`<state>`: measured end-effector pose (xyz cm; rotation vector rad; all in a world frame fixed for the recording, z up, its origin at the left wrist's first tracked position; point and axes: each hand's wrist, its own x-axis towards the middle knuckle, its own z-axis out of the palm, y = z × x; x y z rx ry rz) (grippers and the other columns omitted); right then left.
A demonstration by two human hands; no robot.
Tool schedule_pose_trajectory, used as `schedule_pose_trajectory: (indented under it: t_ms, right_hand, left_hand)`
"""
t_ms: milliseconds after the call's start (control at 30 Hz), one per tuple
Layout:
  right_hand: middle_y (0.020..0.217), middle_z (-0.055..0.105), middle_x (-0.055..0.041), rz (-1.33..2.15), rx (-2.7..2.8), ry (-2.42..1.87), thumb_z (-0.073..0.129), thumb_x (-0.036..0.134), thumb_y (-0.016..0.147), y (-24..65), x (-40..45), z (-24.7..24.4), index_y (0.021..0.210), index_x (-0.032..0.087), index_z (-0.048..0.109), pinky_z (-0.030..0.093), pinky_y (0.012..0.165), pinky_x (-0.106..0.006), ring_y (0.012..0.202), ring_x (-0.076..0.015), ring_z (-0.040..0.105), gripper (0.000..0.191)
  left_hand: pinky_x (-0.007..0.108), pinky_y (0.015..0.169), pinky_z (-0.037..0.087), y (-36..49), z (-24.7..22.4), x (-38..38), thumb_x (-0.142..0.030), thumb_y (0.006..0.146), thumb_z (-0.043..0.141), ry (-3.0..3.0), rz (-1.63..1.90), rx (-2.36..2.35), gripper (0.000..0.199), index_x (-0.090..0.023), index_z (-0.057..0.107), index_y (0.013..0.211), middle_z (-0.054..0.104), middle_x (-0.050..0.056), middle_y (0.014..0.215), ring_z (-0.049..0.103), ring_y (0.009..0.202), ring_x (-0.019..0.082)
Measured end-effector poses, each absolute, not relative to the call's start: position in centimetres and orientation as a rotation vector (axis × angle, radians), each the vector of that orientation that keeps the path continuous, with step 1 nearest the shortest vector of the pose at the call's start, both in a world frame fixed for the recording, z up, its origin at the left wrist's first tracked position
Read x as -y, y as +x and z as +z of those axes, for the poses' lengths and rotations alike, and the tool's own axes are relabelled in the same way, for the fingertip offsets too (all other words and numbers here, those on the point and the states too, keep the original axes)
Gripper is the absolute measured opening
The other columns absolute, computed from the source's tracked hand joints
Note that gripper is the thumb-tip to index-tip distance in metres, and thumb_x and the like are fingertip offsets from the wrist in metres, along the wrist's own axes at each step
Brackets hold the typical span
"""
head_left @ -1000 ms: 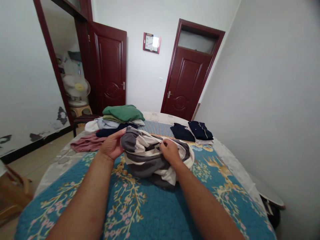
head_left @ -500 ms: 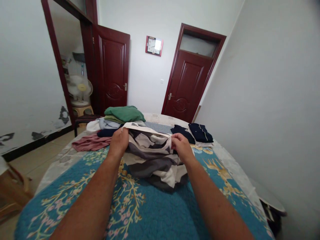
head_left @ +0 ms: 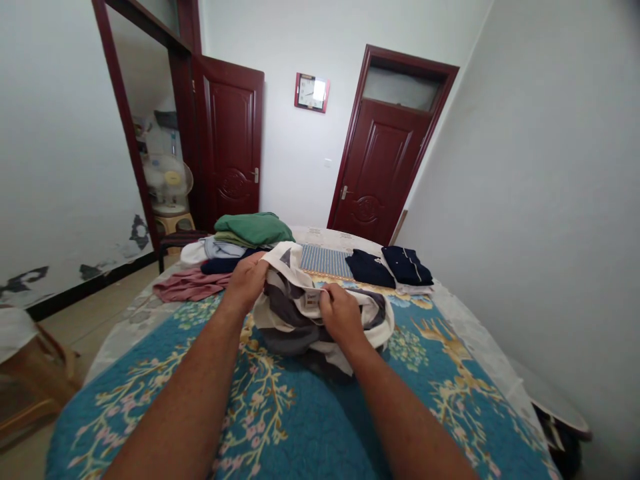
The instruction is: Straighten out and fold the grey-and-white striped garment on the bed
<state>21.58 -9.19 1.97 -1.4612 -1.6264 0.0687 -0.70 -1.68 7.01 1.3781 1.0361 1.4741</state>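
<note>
**At the bed's near end, both hands work a bunched striped garment**

From my remote seat I read this feed with 12 o'clock straight up the bed. Both forearms reach in from 6 o'clock over the blue floral quilt (head_left: 300,417). The striped garment (head_left: 287,308), in grey, white and dark bands, lies heaped on the quilt at the centre of the view. The left hand (head_left: 245,283) has a closed grip on a white edge of the cloth, while the right hand (head_left: 341,315) pinches the cloth in a tight grip, its fingertips just beside a small white garment label (head_left: 313,299).

The latest change is in that white edge: half a second ago it ran taut between the hands, but they have since drawn closer, the edge has slackened into a loop, and the label has come into view.

Beyond the hands, from 11 to 1 o'clock, lie a green folded garment (head_left: 254,229), a crumpled pink cloth (head_left: 190,285) and two folded navy garments (head_left: 369,269) (head_left: 407,265).

The hands and folds hide most of the garment's shape, so I cannot tell what kind of garment it is. The label's print is too small to read. At 4 o'clock, a pale rounded object (head_left: 557,413) is cut off by shadow, and I cannot identify it.
</note>
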Motion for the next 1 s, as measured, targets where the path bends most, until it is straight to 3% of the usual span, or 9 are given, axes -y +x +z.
schedule_pose_trajectory:
  t_ms: [100,233,367,533,700,867,933,1000]
  right_hand:
    - [0.091,0.075,-0.0065,0.138,1.4,-1.473,0.045,0.043,0.103,23.9,8.3,3.5,0.094,0.023,0.072,0.046,0.081,-0.034,0.089,-0.0253,0.067,0.034]
    - [0.095,0.077,-0.0065,0.026,1.174,-1.393,0.049,0.051,0.1,27.2,7.5,7.1,0.097,0.022,0.074,0.047,0.084,-0.033,0.093,-0.0252,0.066,0.039]
    - [0.094,0.077,-0.0064,0.004,1.044,-1.324,0.056,0.053,0.093,29.5,6.0,9.8,0.099,0.019,0.077,0.049,0.087,-0.035,0.092,-0.0249,0.067,0.04]
    - [0.086,0.076,-0.0039,0.252,0.873,-1.143,0.068,0.046,0.081,30.9,3.7,10.6,0.093,0.018,0.076,0.055,0.08,-0.033,0.085,-0.0225,0.068,0.032]
    - [0.076,0.072,0.001,0.676,0.794,-0.909,0.076,0.029,0.073,29.2,2.7,11.4,0.089,0.019,0.07,0.059,0.072,-0.03,0.069,-0.0163,0.067,0.019]
    - [0.083,0.072,0.0006,0.849,0.97,-0.773,0.083,0.031,0.078,24.3,2.4,12.6,0.099,0.021,0.068,0.063,0.074,-0.031,0.076,-0.0169,0.072,0.027]
    - [0.085,0.073,0.0005,0.914,1.029,-0.728,0.084,0.034,0.08,22.1,2.5,12.9,0.104,0.022,0.068,0.063,0.075,-0.031,0.079,-0.0177,0.073,0.031]
    - [0.089,0.075,-0.0003,0.992,1.087,-0.708,0.084,0.035,0.08,20.4,2.9,12.6,0.108,0.022,0.069,0.064,0.077,-0.032,0.081,-0.0179,0.074,0.035]
  left_hand:
    - [0.029,0.067,0.044,-1.5,7.2,1.6,-0.036,0.083,0.066,1.552,1.534,-1.257,0.022,-0.021,0.079,0.092,0.071,0.002,0.073,0.062,0.075,0.024]
    - [0.03,0.069,0.041,-2.2,6.6,1.1,-0.019,0.075,0.061,1.763,1.557,-1.458,0.02,-0.023,0.077,0.087,0.072,0.004,0.077,0.062,0.078,0.024]
    - [0.029,0.067,0.041,-1.8,6.2,1.0,-0.016,0.068,0.062,1.906,1.317,-1.316,0.025,-0.023,0.079,0.084,0.076,0.004,0.081,0.063,0.079,0.024]
    - [0.027,0.066,0.046,-2.3,7.3,2.1,-0.018,0.062,0.065,1.872,1.076,-1.06,0.034,-0.023,0.084,0.09,0.08,0.003,0.089,0.068,0.082,0.025]
    - [0.029,0.073,0.054,-2.4,7.7,2.4,-0.022,0.065,0.08,1.704,1.037,-0.866,0.051,-0.023,0.082,0.115,0.082,0.008,0.107,0.073,0.093,0.029]
    - [0.037,0.095,0.054,2.1,7.3,3.7,-0.032,0.056,0.099,1.71,1.291,-0.908,0.087,-0.026,0.071,0.138,0.078,0.013,0.12,0.07,0.116,0.035]
    - [0.04,0.101,0.051,4.1,7.1,4.4,-0.034,0.061,0.097,1.811,1.389,-0.962,0.072,-0.027,0.075,0.129,0.078,0.012,0.117,0.069,0.119,0.036]
    - [0.042,0.101,0.05,5.3,6.7,4.8,-0.038,0.078,0.085,1.888,1.43,-1.057,0.035,-0.024,0.079,0.11,0.079,0.012,0.107,0.07,0.112,0.036]
